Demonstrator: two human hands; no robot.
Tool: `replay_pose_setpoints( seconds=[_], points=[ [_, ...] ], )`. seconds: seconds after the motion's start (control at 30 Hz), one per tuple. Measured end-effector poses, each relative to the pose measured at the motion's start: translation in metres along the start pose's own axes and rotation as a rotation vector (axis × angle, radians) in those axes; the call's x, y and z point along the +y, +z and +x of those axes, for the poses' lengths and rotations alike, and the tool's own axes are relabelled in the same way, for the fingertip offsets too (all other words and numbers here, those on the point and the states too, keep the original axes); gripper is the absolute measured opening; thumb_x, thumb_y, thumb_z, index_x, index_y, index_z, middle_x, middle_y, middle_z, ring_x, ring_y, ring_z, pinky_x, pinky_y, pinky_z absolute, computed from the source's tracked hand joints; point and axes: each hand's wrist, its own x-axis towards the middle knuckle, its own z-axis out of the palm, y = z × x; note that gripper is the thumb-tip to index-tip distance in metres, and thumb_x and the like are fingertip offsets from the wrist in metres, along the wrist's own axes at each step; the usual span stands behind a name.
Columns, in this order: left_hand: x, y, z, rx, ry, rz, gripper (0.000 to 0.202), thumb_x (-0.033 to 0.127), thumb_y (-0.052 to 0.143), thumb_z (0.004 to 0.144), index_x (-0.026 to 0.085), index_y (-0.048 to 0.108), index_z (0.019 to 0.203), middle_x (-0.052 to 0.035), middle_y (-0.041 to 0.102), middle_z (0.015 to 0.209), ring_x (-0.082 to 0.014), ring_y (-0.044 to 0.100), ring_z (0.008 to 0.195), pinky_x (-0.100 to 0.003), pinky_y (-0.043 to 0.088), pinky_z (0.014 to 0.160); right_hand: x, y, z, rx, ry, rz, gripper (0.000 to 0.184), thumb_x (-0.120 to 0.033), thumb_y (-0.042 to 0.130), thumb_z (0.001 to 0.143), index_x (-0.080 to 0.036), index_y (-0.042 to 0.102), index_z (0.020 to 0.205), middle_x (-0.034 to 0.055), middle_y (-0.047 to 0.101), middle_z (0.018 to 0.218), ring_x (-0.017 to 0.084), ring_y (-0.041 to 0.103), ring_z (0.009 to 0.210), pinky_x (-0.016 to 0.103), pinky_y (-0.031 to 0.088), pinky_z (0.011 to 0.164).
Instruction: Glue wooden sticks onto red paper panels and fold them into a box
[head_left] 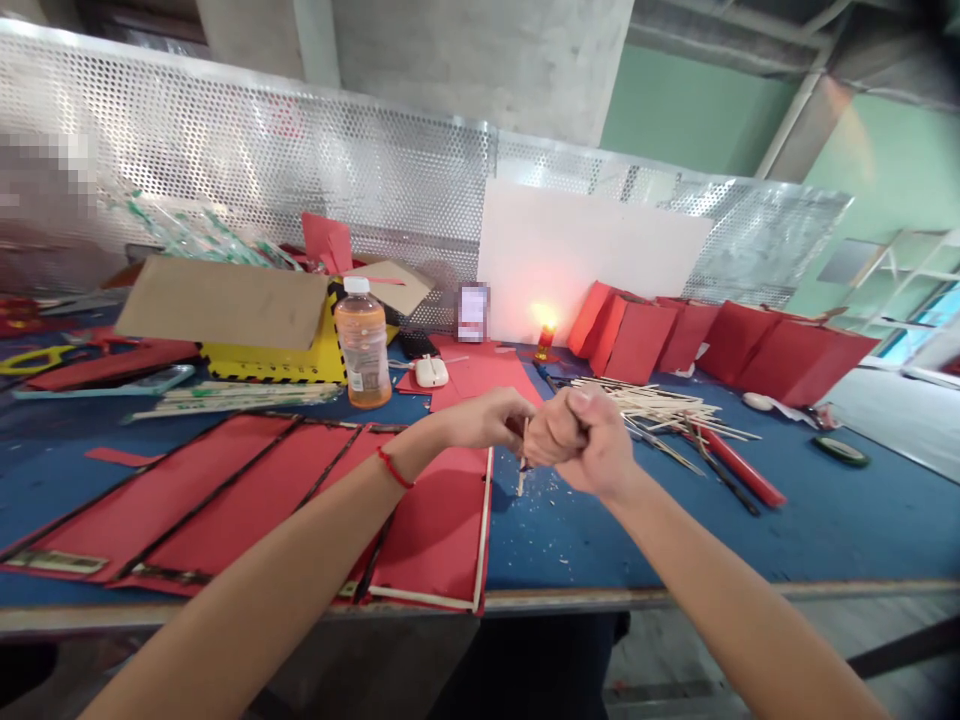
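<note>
Left hand (484, 420) and right hand (589, 440) clenched knuckle to knuckle, gripping a thin wooden stick (521, 475) between them, wood shavings (551, 510) scattered below on the blue worktable (600, 540), red paper panels (427, 520) just beside, a pile of wooden sticks (645, 405) beyond

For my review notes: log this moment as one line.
Left hand, right hand: closed around wooden stick | below: wood shavings on blue table
</note>
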Motion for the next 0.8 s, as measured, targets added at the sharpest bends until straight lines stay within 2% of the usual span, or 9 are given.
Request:
replay_pose_setpoints(
  seconds=[0.07, 0.17, 0.3, 0.43, 0.6, 0.8],
  points=[
    [-0.001, -0.0004, 0.0006, -0.035, -0.001, -0.052, 0.011, 0.006, 0.048, 0.063, 0.009, 0.059, 0.063, 0.0011, 0.057, 0.061, -0.0092, 0.045, 0.059, -0.021, 0.039, 0.058, 0.0011, -0.0013, 0.0005, 0.002, 0.018, 0.002, 0.056, -0.05, 0.054, 0.081, -0.023, 0.026, 0.041, -0.0096, 0.016, 0.037, 0.005, 0.012, 0.033, 0.021, 0.012, 0.036],
    [0.001, -0.001, -0.0008, -0.019, 0.002, -0.016, 0.014, 0.005, 0.047, 0.063, 0.009, 0.06, 0.068, -0.0006, 0.06, 0.067, -0.0109, 0.049, 0.064, -0.022, 0.041, 0.061, 0.0015, -0.0007, 0.0007, -0.014, 0.039, 0.015, 0.055, -0.049, 0.055, 0.081, -0.022, 0.027, 0.042, -0.0095, 0.018, 0.038, 0.004, 0.013, 0.032, 0.021, 0.01, 0.036],
    [0.0025, -0.0016, -0.0023, -0.024, -0.009, 0.041, 0.009, 0.007, 0.049, 0.064, 0.009, 0.057, 0.061, 0.0006, 0.055, 0.06, -0.0108, 0.047, 0.061, -0.021, 0.039, 0.056, -0.0045, 0.0037, -0.0007, -0.005, 0.009, 0.025, 0.054, -0.048, 0.056, 0.077, -0.022, 0.027, 0.039, -0.0085, 0.018, 0.037, 0.005, 0.015, 0.035, 0.021, 0.013, 0.037],
    [-0.0013, -0.0024, 0.0003, -0.001, 0.033, 0.098, 0.015, 0.006, 0.049, 0.06, 0.009, 0.061, 0.068, 0.0011, 0.057, 0.064, -0.0109, 0.047, 0.064, -0.02, 0.038, 0.057, 0.0021, 0.0026, -0.0042, 0.01, 0.105, 0.018, 0.053, -0.045, 0.056, 0.077, -0.023, 0.027, 0.04, -0.0093, 0.018, 0.036, 0.005, 0.013, 0.032, 0.021, 0.011, 0.035],
    [-0.0016, -0.0016, 0.0019, -0.012, 0.011, 0.061, 0.006, 0.008, 0.052, 0.064, 0.01, 0.057, 0.063, 0.0025, 0.053, 0.059, -0.0089, 0.044, 0.057, -0.02, 0.036, 0.054, -0.001, -0.0005, -0.0048, -0.042, -0.043, 0.048, 0.057, -0.046, 0.055, 0.081, -0.022, 0.025, 0.04, -0.0091, 0.017, 0.037, 0.004, 0.013, 0.034, 0.021, 0.013, 0.038],
    [-0.0024, -0.0012, 0.0004, -0.003, 0.005, 0.034, 0.01, 0.007, 0.05, 0.066, 0.01, 0.059, 0.065, 0.0007, 0.058, 0.064, -0.0102, 0.047, 0.061, -0.022, 0.039, 0.057, -0.0034, -0.0024, 0.0005, -0.021, 0.034, 0.024, 0.057, -0.047, 0.057, 0.079, -0.022, 0.025, 0.04, -0.0095, 0.017, 0.036, 0.004, 0.012, 0.032, 0.021, 0.01, 0.035]
  ],
)
